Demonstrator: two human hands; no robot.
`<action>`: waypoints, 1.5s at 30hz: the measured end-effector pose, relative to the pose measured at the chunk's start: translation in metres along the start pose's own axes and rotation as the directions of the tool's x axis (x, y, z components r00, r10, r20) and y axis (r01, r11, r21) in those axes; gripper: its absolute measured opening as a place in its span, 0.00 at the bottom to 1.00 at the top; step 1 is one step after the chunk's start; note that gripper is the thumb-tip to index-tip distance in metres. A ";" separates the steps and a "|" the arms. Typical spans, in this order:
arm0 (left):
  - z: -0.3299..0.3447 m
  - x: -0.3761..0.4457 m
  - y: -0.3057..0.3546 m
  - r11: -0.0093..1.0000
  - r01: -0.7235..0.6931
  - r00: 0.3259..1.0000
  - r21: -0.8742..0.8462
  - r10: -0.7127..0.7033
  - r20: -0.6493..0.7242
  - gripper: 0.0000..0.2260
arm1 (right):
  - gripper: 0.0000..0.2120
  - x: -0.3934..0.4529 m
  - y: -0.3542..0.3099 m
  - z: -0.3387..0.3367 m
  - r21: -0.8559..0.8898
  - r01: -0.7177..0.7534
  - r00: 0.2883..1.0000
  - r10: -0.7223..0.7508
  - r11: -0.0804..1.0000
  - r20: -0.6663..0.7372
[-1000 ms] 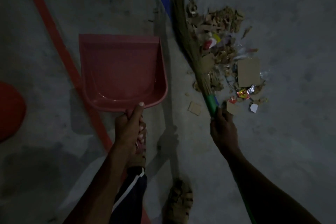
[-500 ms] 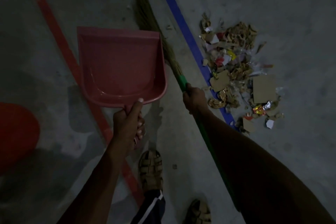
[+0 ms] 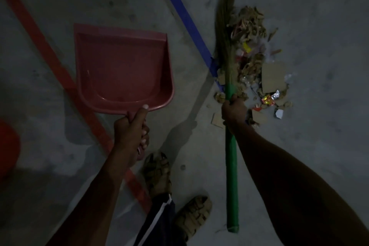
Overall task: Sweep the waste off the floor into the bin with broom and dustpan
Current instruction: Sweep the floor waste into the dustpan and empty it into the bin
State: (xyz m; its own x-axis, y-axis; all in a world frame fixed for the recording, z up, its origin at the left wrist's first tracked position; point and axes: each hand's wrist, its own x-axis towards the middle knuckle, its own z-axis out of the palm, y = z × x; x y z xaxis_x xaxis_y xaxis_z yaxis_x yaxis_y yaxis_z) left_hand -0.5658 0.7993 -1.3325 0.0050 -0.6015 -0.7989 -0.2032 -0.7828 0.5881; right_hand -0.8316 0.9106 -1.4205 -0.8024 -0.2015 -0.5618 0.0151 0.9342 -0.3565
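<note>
- Light is dim; fine detail on the concrete floor (image 3: 319,146) is limited.
- Landmark for all positions: the blue floor line (image 3: 185,20), running from top centre down toward mid-frame right.
- Left hand (image 3: 130,132): fingers wrapped round the handle of the red dustpan (image 3: 121,70), thumb laid straight along the top of the handle with its tip at the pan's rear rim. Fingers sit close together, nails visible on the handle's right side.
- Dustpan lies left of the blue line, well apart from it, open mouth pointing away from the person. Nothing visible inside the pan. Cannot tell whether it touches the floor.
- Right hand (image 3: 233,112): seen from the back, fist curled round the green handle of the broom (image 3: 231,166), gripping near the point where handle meets bristles. The individual fingers are hidden behind the handle; their spacing cannot be told.
- Broom bristles (image 3: 224,26) extend up and away, just right of the blue line's lower end, lying along the left edge of the waste pile (image 3: 253,62). Handle butt ends near the bottom of the frame.
- Waste pile: right of the blue line, beside its lower end. Cardboard scraps, shredded brown bits, a flat cardboard square (image 3: 273,77), shiny wrappers (image 3: 270,98), a small white scrap (image 3: 279,113).
- Red floor line (image 3: 50,58): far left of the blue line, passing under the dustpan and left forearm.
- Red rounded object (image 3: 8,150), cut by the left frame edge; cannot identify it.
- Two sandalled feet (image 3: 157,171), below the blue line's end, between the arms.
</note>
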 end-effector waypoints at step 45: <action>0.090 -0.157 -0.129 0.956 -0.006 0.993 0.294 -0.029 0.117 0.20 | 0.25 -0.128 0.280 -0.095 -0.288 0.083 0.904 -0.193 0.954 -0.381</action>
State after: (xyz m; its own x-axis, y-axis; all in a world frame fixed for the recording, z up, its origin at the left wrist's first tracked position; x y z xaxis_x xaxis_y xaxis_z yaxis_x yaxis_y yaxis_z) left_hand -0.6281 1.0091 -1.2939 -0.1032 -0.5554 -0.8251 -0.4821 -0.6977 0.5299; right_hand -0.7820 1.2259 -1.3775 -0.9558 -0.2503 -0.1545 -0.2235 0.9595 -0.1717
